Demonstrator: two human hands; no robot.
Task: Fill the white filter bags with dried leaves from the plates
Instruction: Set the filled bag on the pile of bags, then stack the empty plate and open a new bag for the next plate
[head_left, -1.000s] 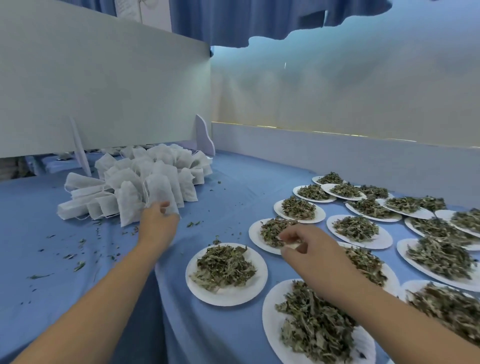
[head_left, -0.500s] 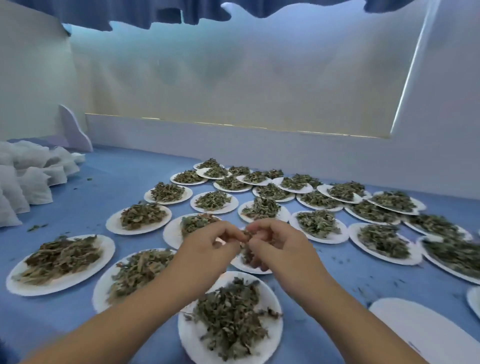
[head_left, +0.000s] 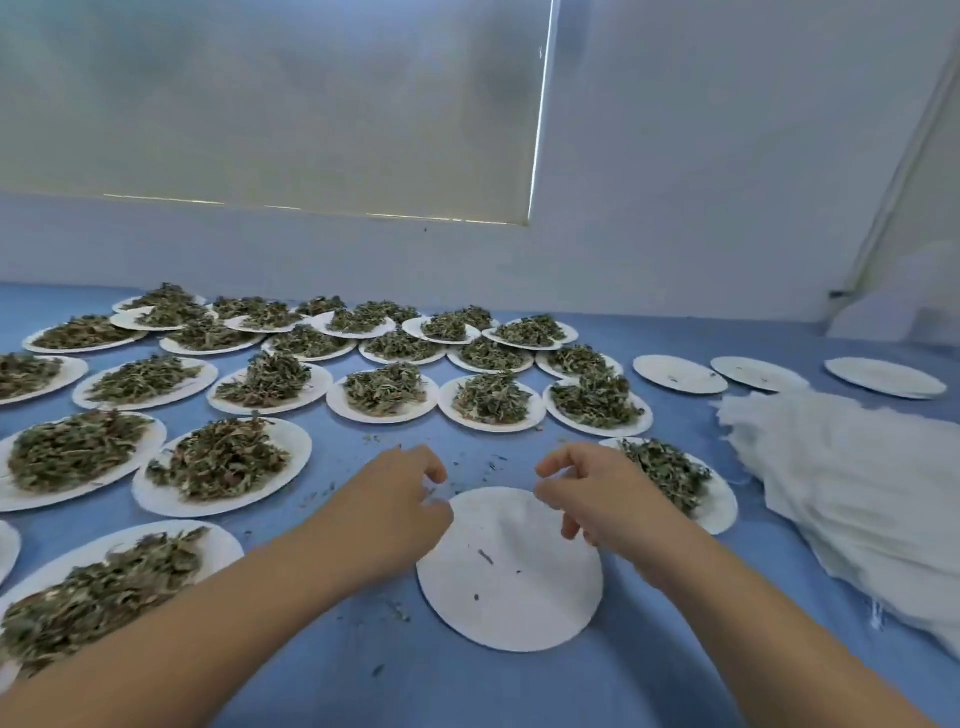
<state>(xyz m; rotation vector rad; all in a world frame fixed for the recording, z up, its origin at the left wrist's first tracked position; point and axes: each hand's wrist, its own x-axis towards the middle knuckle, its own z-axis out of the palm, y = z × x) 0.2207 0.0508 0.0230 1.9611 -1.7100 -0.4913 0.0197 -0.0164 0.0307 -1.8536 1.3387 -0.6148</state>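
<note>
left hand (head_left: 395, 504): over the near-left rim of the empty paper plate (head_left: 514, 587). Fingers (head_left: 426, 460) loosely curled, nothing visible in them. Can't tell if the thumb touches the rim.
right hand (head_left: 602, 504): over the plate's far-right rim. Fingers (head_left: 558, 460) loosely curled, thumb and index slightly apart, holding nothing I can see.
filter bags (head_left: 852, 478): white heap on the tabletop (head_left: 467, 691), well off to my right. The heap runs roughly far-to-near along the right edge. No bag is in either hand.
key relation: the bags lie right of both hands and the right hand is nearer, so I judge it should fetch the next bag.
dried leaves (head_left: 670, 473): the closest lot sits on the loaded plate (head_left: 722, 514) just behind the right hand. Many more full plates lie left and ahead.
bare plates (head_left: 679, 375): three, far right, beyond the heap.
hidden: the right hand covers part of that loaded plate. The heap is cut off at the frame edge. Single bags and their openings are too blurred to make out.
</note>
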